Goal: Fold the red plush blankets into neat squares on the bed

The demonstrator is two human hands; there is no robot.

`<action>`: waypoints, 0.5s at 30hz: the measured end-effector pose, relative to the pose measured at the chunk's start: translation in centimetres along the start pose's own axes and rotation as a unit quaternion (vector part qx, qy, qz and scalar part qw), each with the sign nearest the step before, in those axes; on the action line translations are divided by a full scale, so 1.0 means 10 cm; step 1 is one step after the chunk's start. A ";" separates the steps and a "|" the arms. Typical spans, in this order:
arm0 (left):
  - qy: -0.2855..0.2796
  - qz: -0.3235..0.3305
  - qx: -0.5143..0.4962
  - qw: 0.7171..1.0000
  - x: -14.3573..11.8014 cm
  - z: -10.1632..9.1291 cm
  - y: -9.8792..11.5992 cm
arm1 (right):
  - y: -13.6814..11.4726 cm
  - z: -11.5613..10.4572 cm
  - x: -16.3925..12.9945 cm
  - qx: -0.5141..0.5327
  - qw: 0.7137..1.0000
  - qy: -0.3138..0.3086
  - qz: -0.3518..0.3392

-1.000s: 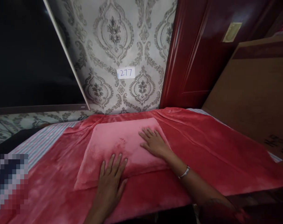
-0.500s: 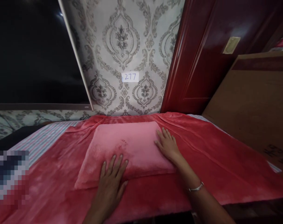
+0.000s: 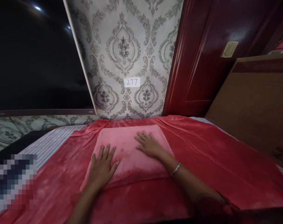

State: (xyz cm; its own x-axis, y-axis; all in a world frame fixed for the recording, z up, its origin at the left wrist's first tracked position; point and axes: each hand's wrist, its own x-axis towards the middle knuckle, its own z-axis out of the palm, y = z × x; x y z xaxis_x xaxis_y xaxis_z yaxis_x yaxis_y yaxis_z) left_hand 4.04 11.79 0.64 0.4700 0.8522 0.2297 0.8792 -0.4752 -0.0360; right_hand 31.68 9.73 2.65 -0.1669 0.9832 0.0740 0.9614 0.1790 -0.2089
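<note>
Head view: from where I stand, a pink, rectangular, soft plush pad (image 3: 122, 137), pillow or folded cloth, hard to tell, lies flat on a deep-red plush blanket (image 3: 197, 155) spread over a blue-and-white striped cloth (image 3: 59, 143). Both hands apart, palms down, fingers spread, clamped on nothing. Left hand (image 3: 102, 168) covers the pad's left part, wrist crossing its near edge; right hand (image 3: 148, 145) lies toward the far right. Likely reason for the wide, flat placing: pressure spread across soft pile, both sides steadied. Darker patches between the hands and along the near edge suggest disturbed nap. Long axis seems to run left to right, roughly along the patterned wall (image 3: 122, 46); near edge faces the person, its left corner slightly closer. Foreshortening leaves some doubt.
</note>
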 end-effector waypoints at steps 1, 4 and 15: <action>0.004 0.001 -0.001 1.000 -0.02 0.03 0.00 | 0.13 0.00 0.00 -0.004 0.999 0.010 0.049; 0.014 0.010 -0.005 1.000 -0.05 0.08 -0.01 | 0.46 0.02 -0.06 -0.006 0.986 0.030 0.167; 0.023 0.010 -0.014 1.000 -0.05 0.09 -0.02 | 0.31 -0.25 -0.13 -0.037 0.976 0.051 0.208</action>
State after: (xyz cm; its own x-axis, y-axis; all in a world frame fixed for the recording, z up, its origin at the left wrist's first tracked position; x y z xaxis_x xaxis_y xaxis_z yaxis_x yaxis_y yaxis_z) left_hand 3.73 11.63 -0.40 0.4826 0.8319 0.2741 0.8670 -0.4981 -0.0148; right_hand 35.43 8.87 4.33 0.2600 0.9609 0.0955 0.9554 -0.2416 -0.1700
